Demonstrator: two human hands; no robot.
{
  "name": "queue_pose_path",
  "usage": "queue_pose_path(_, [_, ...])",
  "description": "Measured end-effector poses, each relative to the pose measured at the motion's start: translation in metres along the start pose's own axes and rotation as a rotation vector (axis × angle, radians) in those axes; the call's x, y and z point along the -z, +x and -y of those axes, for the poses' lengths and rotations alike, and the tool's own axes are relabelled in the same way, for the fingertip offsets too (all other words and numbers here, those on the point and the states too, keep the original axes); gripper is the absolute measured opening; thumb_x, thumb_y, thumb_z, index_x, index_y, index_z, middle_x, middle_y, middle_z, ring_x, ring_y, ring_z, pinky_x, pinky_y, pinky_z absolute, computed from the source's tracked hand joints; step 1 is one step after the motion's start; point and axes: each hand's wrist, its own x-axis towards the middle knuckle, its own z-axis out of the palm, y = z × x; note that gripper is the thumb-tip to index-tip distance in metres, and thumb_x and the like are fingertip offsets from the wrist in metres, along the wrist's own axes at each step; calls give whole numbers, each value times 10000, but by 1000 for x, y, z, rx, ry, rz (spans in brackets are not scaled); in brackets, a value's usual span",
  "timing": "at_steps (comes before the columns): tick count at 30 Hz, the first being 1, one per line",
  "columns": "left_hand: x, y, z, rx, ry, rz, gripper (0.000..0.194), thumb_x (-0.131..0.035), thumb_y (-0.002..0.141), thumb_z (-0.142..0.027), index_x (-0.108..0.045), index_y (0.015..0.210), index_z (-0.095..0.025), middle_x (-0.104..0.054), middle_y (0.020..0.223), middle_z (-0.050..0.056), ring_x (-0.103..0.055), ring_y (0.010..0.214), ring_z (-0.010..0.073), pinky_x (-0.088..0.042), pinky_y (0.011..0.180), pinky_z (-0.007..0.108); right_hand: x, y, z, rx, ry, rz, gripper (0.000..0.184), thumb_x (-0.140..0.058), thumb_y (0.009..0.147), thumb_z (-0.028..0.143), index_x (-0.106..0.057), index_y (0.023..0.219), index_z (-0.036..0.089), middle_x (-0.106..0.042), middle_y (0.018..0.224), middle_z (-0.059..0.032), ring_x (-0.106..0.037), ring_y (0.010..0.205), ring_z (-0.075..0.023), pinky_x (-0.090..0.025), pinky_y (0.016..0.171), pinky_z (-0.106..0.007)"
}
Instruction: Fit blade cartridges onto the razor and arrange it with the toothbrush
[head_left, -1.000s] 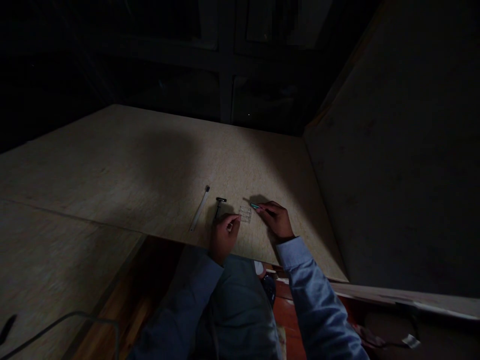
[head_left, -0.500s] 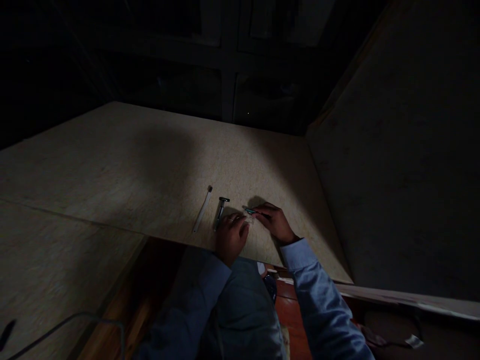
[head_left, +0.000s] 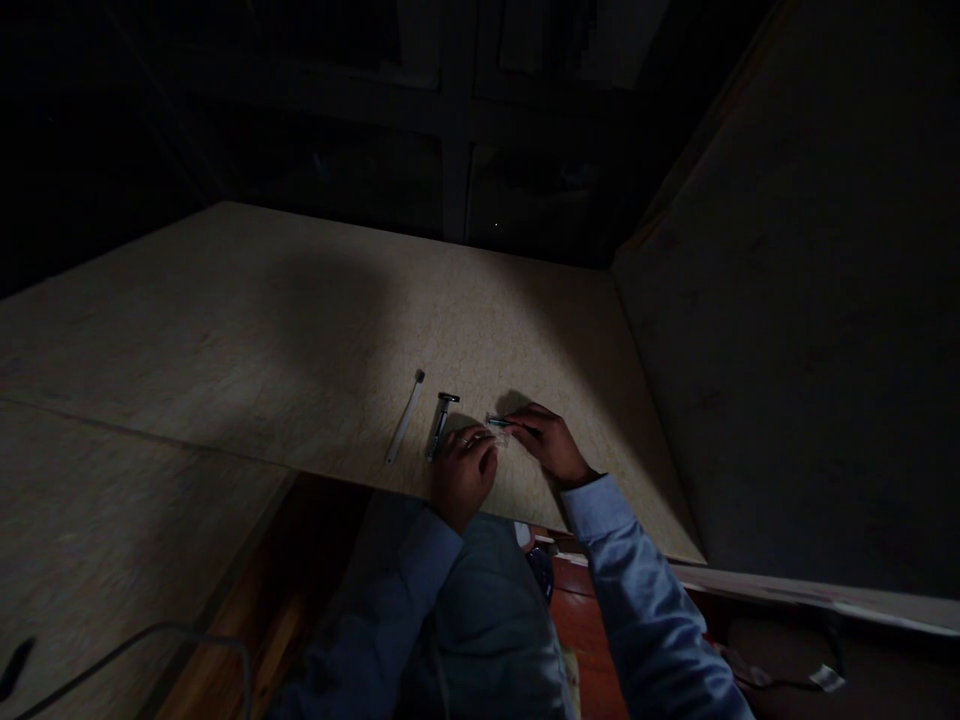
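Observation:
Both hands rest near the front edge of a pale board table (head_left: 300, 330) in dim light. My left hand (head_left: 463, 470) is closed, its fingers pressed down over a small clear plastic case (head_left: 501, 438) that is mostly hidden under it. My right hand (head_left: 550, 440) is closed in a pinch on a thin teal-tipped tool (head_left: 499, 423), whose tip points left at the case. A dark metal razor (head_left: 441, 422) lies just left of my left hand. Further left lies a long white stick (head_left: 406, 417) with a dark tip.
A tall board panel (head_left: 787, 320) stands upright along the table's right side. Dark cabinets fill the back. At lower left a black cable (head_left: 150, 640) loops over a second board. A wooden floor shows beneath the table edge.
My left hand moved right and covered the clear case, which lay open to view a second ago. My right hand shifted the teal tool slightly left toward it.

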Motion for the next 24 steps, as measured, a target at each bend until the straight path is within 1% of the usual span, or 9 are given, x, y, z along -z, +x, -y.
queue_pose_path(5, [2, 0, 0, -17, -5, 18, 200, -585, 912, -191, -753, 1013, -234, -728, 1138, 64, -643, 1052, 250, -524, 941, 422, 0, -1, 2, 27, 13, 5, 291, -597, 956, 463, -804, 1004, 264, -720, 901, -77, -683, 842, -207, -568, 763, -349])
queue_pose_path(9, [1, -2, 1, -14, -13, 6, 213, -588, 906, -188, -760, 1020, -242, -724, 1146, 64, -641, 1051, 250, -530, 946, 424, 0, -1, 2, 38, 5, 7, 280, -597, 959, 448, -798, 1039, 270, -718, 930, -81, -682, 862, -212, -575, 787, -363])
queue_pose_path(11, [0, -3, 1, -10, -15, -8, 245, -586, 908, -200, -745, 1088, -251, -706, 1187, 69, -636, 1085, 251, -529, 963, 415, 0, -2, 3, 43, 1, 6, 277, -596, 962, 440, -789, 1073, 275, -716, 945, -81, -683, 875, -213, -578, 795, -366])
queue_pose_path(13, [-1, -4, 1, -7, -4, -12, 336, -585, 908, -211, -690, 1225, -254, -670, 1268, 86, -625, 1143, 257, -518, 991, 410, 0, -2, 4, 53, 1, 2, 278, -592, 966, 430, -782, 1095, 274, -709, 956, -82, -683, 888, -211, -580, 799, -362])
queue_pose_path(15, [-3, -3, 1, -4, 27, 7, 455, -590, 910, -239, -597, 1365, -234, -614, 1372, 115, -599, 1211, 281, -500, 1021, 426, 1, -2, 4, 74, -1, -3, 278, -583, 973, 418, -785, 1087, 264, -702, 950, -85, -683, 888, -210, -579, 792, -358])
queue_pose_path(17, [-5, -1, 0, 0, 74, 41, 508, -590, 918, -283, -550, 1417, -196, -562, 1446, 148, -573, 1250, 321, -484, 1031, 460, 1, -2, 4, 96, -6, -4, 276, -576, 976, 411, -792, 1059, 261, -698, 931, -84, -679, 872, -209, -578, 779, -361])
queue_pose_path(20, [-8, 1, -2, 11, 135, 73, 450, -558, 944, -333, -601, 1362, -172, -542, 1473, 164, -562, 1250, 351, -472, 1023, 488, 0, -2, 4, 101, -18, -4, 273, -577, 973, 421, -799, 1028, 272, -697, 912, -78, -673, 861, -212, -579, 774, -372])
queue_pose_path(24, [-10, 2, -4, 10, 155, 72, 413, -537, 957, -342, -624, 1329, -185, -573, 1444, 146, -576, 1217, 335, -467, 1013, 475, 1, -1, 6, 85, -25, 7, 287, -565, 977, 431, -800, 1023, 274, -701, 919, -81, -671, 867, -214, -577, 785, -376])
